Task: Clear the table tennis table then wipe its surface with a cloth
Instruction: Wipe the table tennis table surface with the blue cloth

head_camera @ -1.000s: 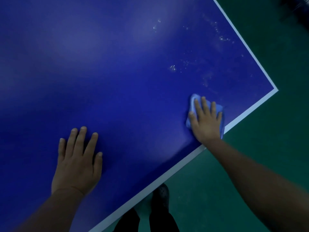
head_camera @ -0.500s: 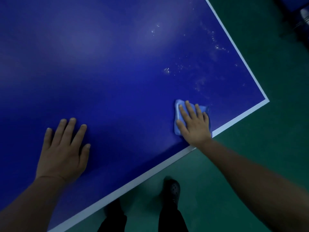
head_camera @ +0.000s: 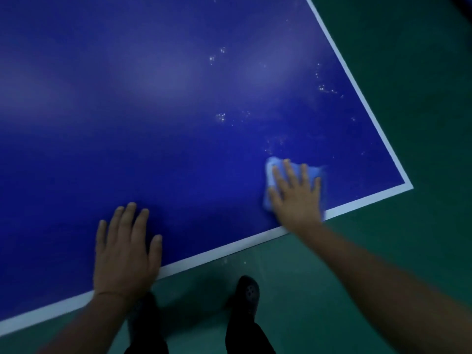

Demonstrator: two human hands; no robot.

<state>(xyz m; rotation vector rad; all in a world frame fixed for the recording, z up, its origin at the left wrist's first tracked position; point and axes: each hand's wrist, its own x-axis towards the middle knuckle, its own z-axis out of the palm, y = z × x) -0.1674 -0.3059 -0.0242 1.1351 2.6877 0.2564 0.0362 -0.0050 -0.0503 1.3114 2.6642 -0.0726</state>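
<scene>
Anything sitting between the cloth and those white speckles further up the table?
Nothing visible. The right hand presses flat on the cloth near the table's corner, and the blue surface between it and the white speckles is bare. The left hand rests flat, off to the side of that path.

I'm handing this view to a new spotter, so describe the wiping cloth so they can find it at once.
Start at the table tennis table, a dark blue top edged with a white line, and follow the near edge toward its right corner. Just inside that edge, the right hand presses flat on the cloth. It is a small, pale blue folded pad, lighter than the tabletop, peeking out around the fingers.
</scene>
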